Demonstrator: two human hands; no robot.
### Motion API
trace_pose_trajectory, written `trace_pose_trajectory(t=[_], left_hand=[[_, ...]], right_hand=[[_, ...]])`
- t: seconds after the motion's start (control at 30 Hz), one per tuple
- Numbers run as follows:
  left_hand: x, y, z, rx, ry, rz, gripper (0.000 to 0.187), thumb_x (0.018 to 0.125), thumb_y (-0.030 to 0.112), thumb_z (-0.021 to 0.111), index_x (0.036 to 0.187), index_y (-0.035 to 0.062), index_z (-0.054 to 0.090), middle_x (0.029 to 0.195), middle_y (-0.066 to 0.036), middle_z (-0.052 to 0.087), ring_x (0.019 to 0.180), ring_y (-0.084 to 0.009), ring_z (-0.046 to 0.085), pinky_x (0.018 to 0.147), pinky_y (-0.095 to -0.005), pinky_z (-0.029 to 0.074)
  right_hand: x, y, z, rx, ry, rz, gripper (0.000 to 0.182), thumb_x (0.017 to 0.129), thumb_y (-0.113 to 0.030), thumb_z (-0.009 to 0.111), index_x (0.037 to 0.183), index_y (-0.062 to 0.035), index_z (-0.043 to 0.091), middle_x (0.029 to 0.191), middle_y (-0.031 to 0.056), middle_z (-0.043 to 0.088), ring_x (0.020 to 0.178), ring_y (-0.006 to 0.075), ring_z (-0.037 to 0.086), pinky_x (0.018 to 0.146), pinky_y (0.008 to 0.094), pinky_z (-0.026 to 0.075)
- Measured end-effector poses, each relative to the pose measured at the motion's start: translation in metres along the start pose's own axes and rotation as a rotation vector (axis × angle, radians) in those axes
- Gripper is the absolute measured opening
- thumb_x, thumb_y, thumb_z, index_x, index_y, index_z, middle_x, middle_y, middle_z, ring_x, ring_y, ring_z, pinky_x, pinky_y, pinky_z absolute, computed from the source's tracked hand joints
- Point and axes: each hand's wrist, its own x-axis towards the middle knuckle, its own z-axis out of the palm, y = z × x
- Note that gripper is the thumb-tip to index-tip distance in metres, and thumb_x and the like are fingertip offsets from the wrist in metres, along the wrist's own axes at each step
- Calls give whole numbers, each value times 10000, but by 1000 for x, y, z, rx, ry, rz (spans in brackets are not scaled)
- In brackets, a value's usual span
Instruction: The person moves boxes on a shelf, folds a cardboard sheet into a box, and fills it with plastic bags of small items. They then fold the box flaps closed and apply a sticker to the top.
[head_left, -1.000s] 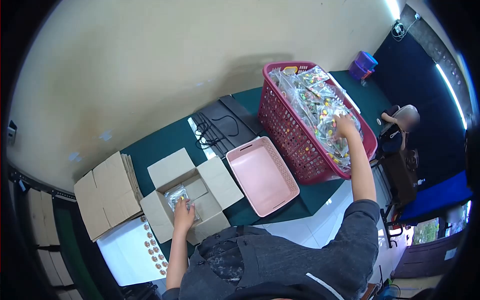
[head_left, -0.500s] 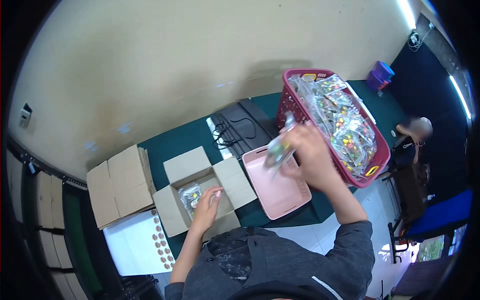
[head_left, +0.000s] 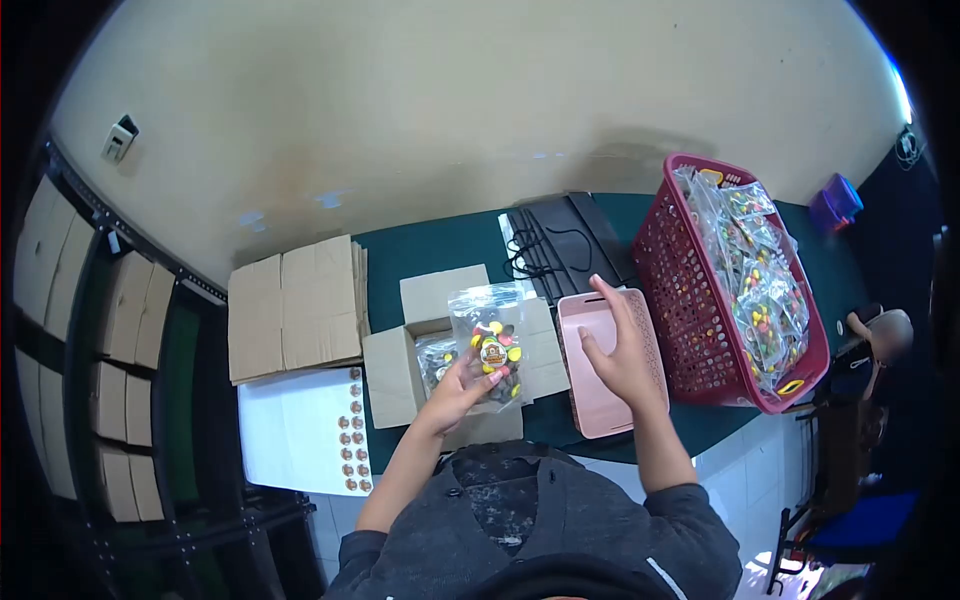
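A clear zip bag of colourful candies [head_left: 492,350] with a round label is held upright in my left hand [head_left: 459,397], above the open cardboard box [head_left: 392,377]. Inside that box lies another clear bag [head_left: 437,362], partly hidden by the held one. My right hand [head_left: 622,362] is over the pink basket [head_left: 603,407], thumb and fingers apart, holding nothing. Right of it stands a maroon basket [head_left: 690,318] heaped with clear bags of candies [head_left: 765,318].
Flattened cardboard boxes [head_left: 295,310] are stacked at the left, behind a white sheet with round stickers [head_left: 300,425]. A black folded item with cords [head_left: 570,245] lies at the back. A shelf with boxes [head_left: 125,400] stands far left; another person [head_left: 885,335] is far right.
The candy bag has passed from my right hand to my left hand, over the box. My right hand has opened above the pink basket. The camera view has turned, shifting the scene rightward.
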Motion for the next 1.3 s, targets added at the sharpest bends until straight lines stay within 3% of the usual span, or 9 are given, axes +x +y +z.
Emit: trace_pose_trajectory(t=[0.13,0.27,0.33,0.53,0.73,0.8,1.07,1.13,1.3], left_hand=[[1,-10,13,-102,57,-47,584,891,203,587,1379,72,293,1177,-57,527,1038,-118,547,835,-300,496],[7,-26,13,63,158,77,428,949,274,488,1291,29,410,1145,-52,540,980,-111,534,808,-255,452],[6,-22,15,197,178,194,371,959,283,464,1193,-3,493,1077,-52,581,950,-91,539,840,-244,435],[6,-27,17,213,260,204,440,977,319,405,1232,-36,457,1136,-100,557,1056,-136,501,910,-262,388],[-2,-14,23,24,269,92,416,972,332,414,1175,-24,489,1038,-78,580,913,-119,549,788,-254,450],[-3,-8,31,231,301,241,399,964,333,434,1142,-17,505,996,-70,582,859,-107,553,732,-245,463],[-1,-33,11,122,415,212,411,964,337,433,1168,-15,495,1027,-67,566,899,-104,542,767,-245,461],[-8,-13,15,-57,280,87,427,953,322,466,1212,-18,450,1072,-73,544,955,-119,539,805,-247,453],[-5,-15,24,194,211,171,458,900,196,573,1257,-14,377,1101,-81,518,997,-128,529,837,-255,446]], right_hand=[[-19,8,65,743,-75,322,586,826,-163,648,1319,-8,372,1229,144,514,1166,215,476,987,349,366],[-27,-5,95,959,-187,516,491,849,-181,641,1244,26,437,1138,112,559,1051,156,537,892,299,442],[-19,-10,86,1093,-313,529,316,878,-156,608,1125,20,518,1016,57,596,800,68,587,675,197,490],[-16,5,91,1160,-363,456,312,939,-224,503,1125,26,530,1002,69,608,906,118,581,801,277,507],[-19,-14,92,1200,-238,563,354,928,-226,533,1156,44,505,1074,86,591,943,117,575,844,267,456],[-19,-9,97,1184,-250,497,361,920,-225,549,1160,42,512,1066,78,598,949,118,574,854,263,449],[-16,0,94,1387,-304,649,284,910,-186,558,1093,31,563,951,52,628,872,82,575,812,233,445],[-14,-12,91,1293,-274,606,275,908,-174,557,1091,32,563,959,64,629,876,95,586,817,240,453],[-17,-13,93,1282,-178,632,242,901,-151,560,1048,41,575,930,76,643,818,95,597,740,219,467]])
